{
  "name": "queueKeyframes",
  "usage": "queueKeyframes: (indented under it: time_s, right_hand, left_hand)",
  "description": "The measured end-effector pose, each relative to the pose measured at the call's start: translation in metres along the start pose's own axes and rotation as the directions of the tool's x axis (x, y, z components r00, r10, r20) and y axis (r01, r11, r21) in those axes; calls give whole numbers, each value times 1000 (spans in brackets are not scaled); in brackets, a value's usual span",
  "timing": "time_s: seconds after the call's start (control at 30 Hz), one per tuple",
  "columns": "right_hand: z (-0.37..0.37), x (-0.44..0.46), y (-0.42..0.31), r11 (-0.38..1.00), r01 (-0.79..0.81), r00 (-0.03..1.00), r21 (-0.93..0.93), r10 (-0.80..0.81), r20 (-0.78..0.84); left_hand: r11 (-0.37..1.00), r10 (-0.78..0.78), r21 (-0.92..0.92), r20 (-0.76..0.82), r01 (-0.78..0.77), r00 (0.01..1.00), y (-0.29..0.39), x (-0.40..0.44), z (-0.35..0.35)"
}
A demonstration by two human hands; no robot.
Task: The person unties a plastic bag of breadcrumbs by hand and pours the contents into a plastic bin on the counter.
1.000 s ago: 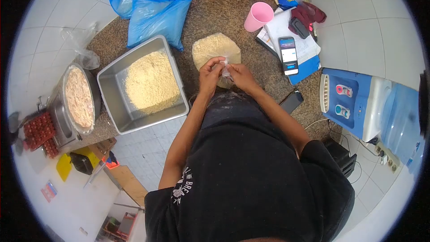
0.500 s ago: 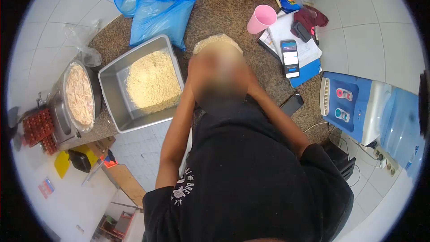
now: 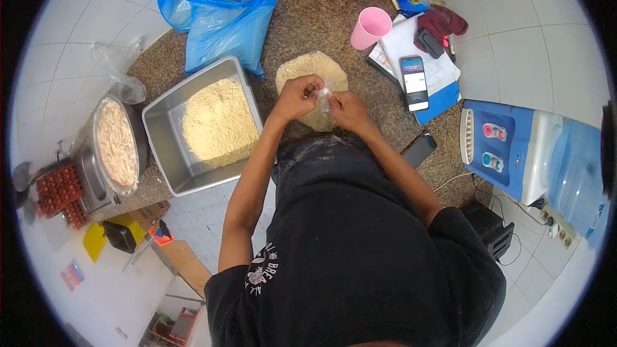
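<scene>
A clear plastic bag of pale crumbs [image 3: 308, 67] rests on the speckled counter close to my body. Its gathered neck rises between my two hands. My left hand [image 3: 299, 97] pinches the top of the neck with thumb and fingers. From the right side, my right hand [image 3: 349, 110] grips the same twisted plastic, its fingers closed. Left of the bag stands a grey metal tub [image 3: 159, 130] holding a heap of yellowish crumbs [image 3: 218, 122].
Blue plastic bags [image 3: 228, 32] lie behind the tub. A pan of pale food [image 3: 116, 144] sits far left. At right are a pink cup [image 3: 371, 28], papers, a lit phone [image 3: 414, 83], a dark phone [image 3: 419, 150] and a blue-white water dispenser [image 3: 501, 148].
My left hand has shifted slightly on the bag's neck, and its wrist sits farther left. The hands, blurred half a second ago, show clearly again, both still at the neck.
</scene>
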State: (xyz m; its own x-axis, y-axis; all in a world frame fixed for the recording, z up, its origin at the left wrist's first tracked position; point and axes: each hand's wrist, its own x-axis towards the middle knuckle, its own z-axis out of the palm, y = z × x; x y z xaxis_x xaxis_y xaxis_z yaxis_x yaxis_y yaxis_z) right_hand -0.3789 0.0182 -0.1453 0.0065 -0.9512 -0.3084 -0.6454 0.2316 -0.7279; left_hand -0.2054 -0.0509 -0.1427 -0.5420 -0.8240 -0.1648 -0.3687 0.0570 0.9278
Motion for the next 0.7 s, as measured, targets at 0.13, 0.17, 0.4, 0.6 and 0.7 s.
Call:
queueKeyframes:
  time_s: [0.13,0.17,0.4,0.6,0.7]
  right_hand:
    - [-2,1,-5,998,-36,999,-54,38,35]
    - [-1,0,-4,998,-38,999,-54,40,36]
    - [3,4,-4,998,-29,1000,-47,29,0]
    - [7,5,-2,999,-28,999,-26,27,-32]
    - [7,5,0,1000,9,996,-10,-10,-92]
  left_hand:
    - [999,-24,31,-14,25,1000,4,-3,4]
    - [999,-27,28,-29,28,999,4,-4,6]
    - [999,21,-42,-88,-25,996,-5,-4,14]
    - [998,-26,-50,-39,25,999,-4,-4,16]
    - [998,-17,-62,-62,13,998,-2,-2,18]
